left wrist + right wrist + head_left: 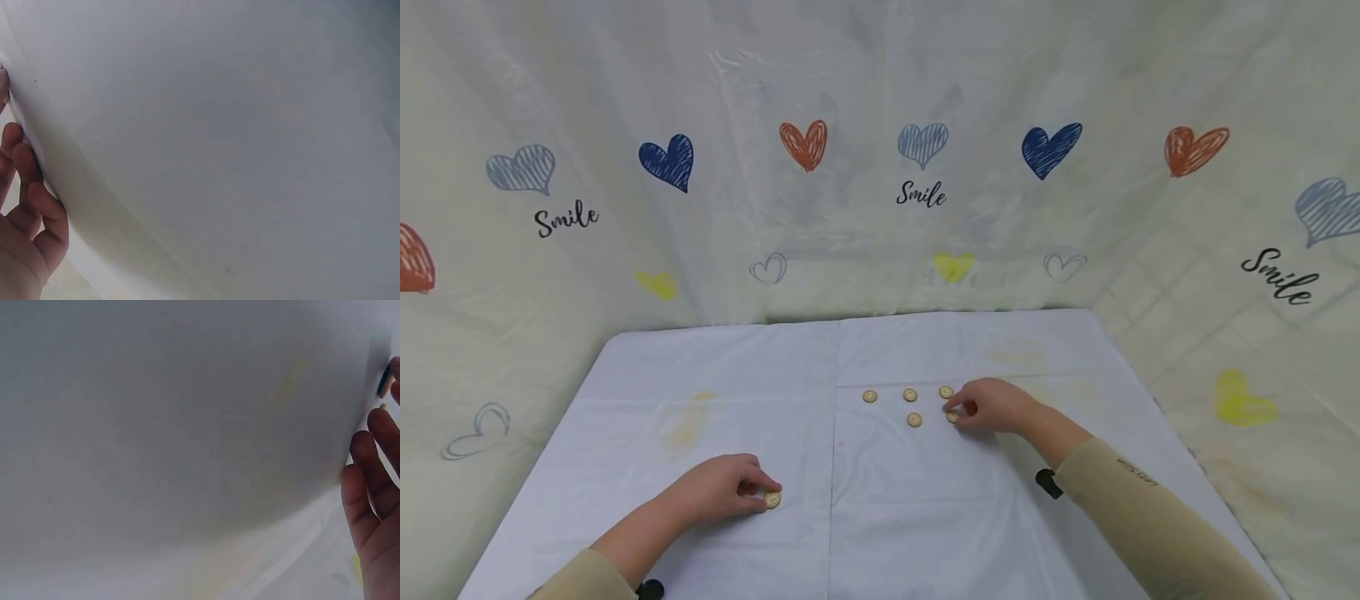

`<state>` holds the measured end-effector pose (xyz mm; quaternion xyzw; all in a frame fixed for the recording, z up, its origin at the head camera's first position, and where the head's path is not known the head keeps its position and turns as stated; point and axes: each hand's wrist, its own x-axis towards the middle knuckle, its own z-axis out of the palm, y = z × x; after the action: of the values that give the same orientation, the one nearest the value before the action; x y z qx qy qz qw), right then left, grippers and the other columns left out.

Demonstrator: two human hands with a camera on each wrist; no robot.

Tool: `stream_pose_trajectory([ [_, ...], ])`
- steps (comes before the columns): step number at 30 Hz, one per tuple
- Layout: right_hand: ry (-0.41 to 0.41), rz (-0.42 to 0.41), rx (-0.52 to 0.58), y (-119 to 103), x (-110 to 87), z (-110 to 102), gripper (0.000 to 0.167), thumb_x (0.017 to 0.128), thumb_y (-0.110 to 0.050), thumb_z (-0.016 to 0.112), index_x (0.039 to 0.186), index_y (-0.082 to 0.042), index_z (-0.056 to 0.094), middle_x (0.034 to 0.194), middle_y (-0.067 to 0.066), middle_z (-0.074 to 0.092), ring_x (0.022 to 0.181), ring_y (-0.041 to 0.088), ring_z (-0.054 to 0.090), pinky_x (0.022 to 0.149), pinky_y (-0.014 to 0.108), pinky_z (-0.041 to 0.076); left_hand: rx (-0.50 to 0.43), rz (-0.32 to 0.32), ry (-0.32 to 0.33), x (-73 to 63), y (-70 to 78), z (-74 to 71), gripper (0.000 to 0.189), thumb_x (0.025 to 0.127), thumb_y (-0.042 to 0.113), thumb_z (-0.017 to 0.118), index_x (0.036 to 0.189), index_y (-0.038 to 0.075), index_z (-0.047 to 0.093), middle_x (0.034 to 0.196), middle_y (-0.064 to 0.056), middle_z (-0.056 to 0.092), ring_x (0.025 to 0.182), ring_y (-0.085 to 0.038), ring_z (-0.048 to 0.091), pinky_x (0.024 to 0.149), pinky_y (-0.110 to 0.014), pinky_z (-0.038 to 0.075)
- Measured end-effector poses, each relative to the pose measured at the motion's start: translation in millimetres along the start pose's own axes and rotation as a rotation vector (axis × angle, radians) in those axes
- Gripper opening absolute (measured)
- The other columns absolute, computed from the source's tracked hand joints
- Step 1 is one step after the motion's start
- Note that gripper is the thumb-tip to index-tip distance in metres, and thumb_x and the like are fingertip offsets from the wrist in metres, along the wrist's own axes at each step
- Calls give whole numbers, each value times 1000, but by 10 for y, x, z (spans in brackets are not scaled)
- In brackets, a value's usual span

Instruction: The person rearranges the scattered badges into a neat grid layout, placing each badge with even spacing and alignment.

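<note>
My left hand point(722, 489) is at the near left of the white-covered table, pinching a small round pale-wood disc point(772, 500) between thumb and fingers. Farther back on the right, my right hand point(996, 406) grips a similar disc point(952, 416), which its fingers partly cover. Just behind those fingertips lies another disc point(946, 392), the rightmost in a row with a middle disc point(910, 395) and a left one point(869, 396). In front of that row is a single disc point(913, 420). The left wrist view shows curled fingers point(47, 212) low over the cloth.
A white cloth point(895, 517) with creases and faint yellowish stains covers the table. Behind and beside it hangs a pale curtain point(857, 75) printed with hearts and the word "Smile". The table's back edge point(970, 312) meets this curtain.
</note>
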<state>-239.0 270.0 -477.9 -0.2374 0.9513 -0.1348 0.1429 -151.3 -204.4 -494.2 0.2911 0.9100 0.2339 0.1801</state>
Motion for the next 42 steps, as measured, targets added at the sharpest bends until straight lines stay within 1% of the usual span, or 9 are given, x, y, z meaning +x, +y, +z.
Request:
stream_pose_trajectory([
  [8, -16, -20, -10, -7, 30, 18, 23, 88, -27, 75, 111, -24, 77, 76, -12, 55, 72, 7, 50, 70, 29, 43, 23, 22, -10, -12, 0, 5, 22, 86, 31, 78, 108, 30, 78, 84, 22, 54, 75, 2, 49, 68, -24, 44],
  [13, -18, -4, -12, 4, 44, -3, 22, 87, -26, 76, 109, -24, 78, 76, -13, 56, 73, 8, 50, 71, 30, 44, 68, 57, 22, 2, -4, 20, 20, 87, 30, 76, 107, 32, 77, 85, 23, 54, 73, 3, 49, 67, -22, 44],
  [16, -19, -9, -7, 8, 43, -13, 22, 87, -26, 77, 109, -24, 78, 76, -12, 56, 73, 9, 50, 71, 30, 44, 85, 64, 37, 14, -7, 30, 19, 88, 30, 76, 106, 33, 77, 85, 23, 54, 71, 3, 48, 67, -22, 43],
  [23, -45, 14, 10, 25, 38, -23, 23, 88, -27, 77, 111, -25, 78, 77, -12, 56, 74, 8, 50, 71, 29, 43, 66, 47, 67, 43, 30, 20, 16, 87, 31, 76, 103, 35, 76, 85, 20, 53, 72, 0, 49, 66, -22, 43],
  [29, -50, -13, 18, 26, 40, -46, 24, 88, -24, 76, 112, -24, 78, 75, -12, 56, 73, 8, 50, 69, 29, 43, 59, 23, 120, 90, 72, -102, 20, 86, 28, 77, 105, 34, 76, 89, 21, 55, 75, 0, 51, 69, -24, 47],
  [33, -56, -28, 26, 30, 43, -43, 24, 88, -24, 77, 112, -22, 78, 76, -12, 57, 72, 7, 49, 68, 28, 43, 79, 33, 128, 177, 82, -168, 21, 87, 26, 77, 107, 34, 76, 90, 20, 56, 79, 0, 53, 71, -25, 48],
  [35, -61, -12, 34, 32, 46, -40, 24, 87, -24, 77, 112, -23, 78, 76, -12, 57, 72, 7, 50, 68, 28, 43, 98, 46, 129, 250, 95, -185, 21, 87, 27, 77, 107, 33, 76, 90, 21, 55, 81, 0, 53, 72, -26, 49],
  [38, -63, 8, 45, 40, 53, -35, 24, 87, -24, 77, 111, -24, 78, 75, -12, 58, 72, 8, 50, 68, 29, 43, 131, 61, 127, 397, 129, -204, 20, 87, 29, 76, 107, 33, 76, 89, 23, 54, 83, 1, 54, 74, -26, 49],
  [42, -63, 30, 42, 55, 59, -28, 24, 86, -25, 78, 111, -26, 78, 75, -12, 58, 72, 8, 50, 68, 29, 43, 140, 53, 107, 642, 207, -226, 19, 87, 30, 76, 106, 33, 76, 89, 23, 55, 86, -1, 56, 77, -28, 50],
])
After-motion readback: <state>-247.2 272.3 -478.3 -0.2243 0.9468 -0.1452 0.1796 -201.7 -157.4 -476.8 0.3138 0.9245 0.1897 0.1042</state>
